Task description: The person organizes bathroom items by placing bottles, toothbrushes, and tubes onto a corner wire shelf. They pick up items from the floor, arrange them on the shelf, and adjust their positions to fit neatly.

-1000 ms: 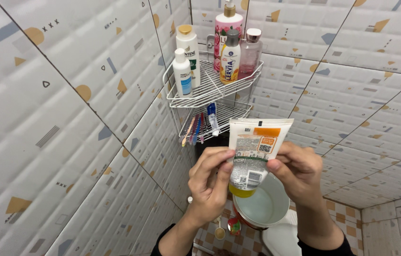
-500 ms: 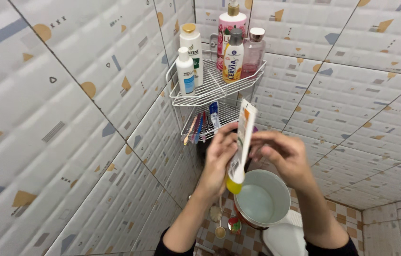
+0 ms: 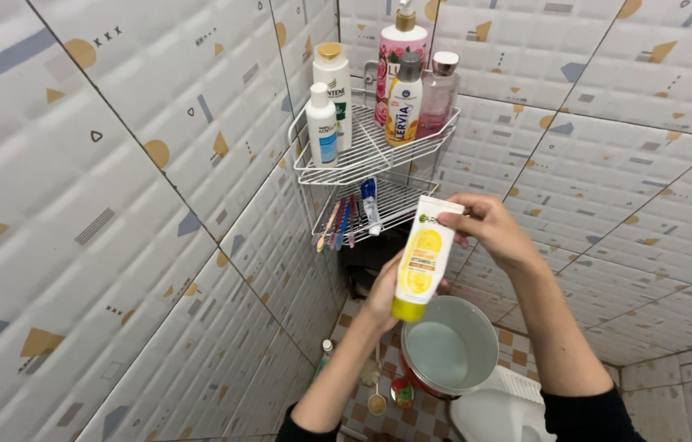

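Observation:
A white and yellow squeeze tube (image 3: 420, 260) with a yellow cap hangs cap-down in front of me, below a white wire corner rack (image 3: 360, 164). My right hand (image 3: 483, 227) pinches the tube's flat top end. My left hand (image 3: 384, 295) is behind the tube near the cap, touching its lower part; most of that hand is hidden by the tube. The tube's printed front now faces me.
The rack's top shelf carries several bottles (image 3: 402, 82); its lower shelf (image 3: 379, 205) holds toothbrushes (image 3: 338, 223) and a small tube. Below is a round pot of water (image 3: 448, 348), a white container (image 3: 497, 413), and patterned tiled walls on both sides.
The tube has been turned from its back side, through edge-on, to its yellow front. My right hand moved up to the tube's top end; my left dropped behind its lower part.

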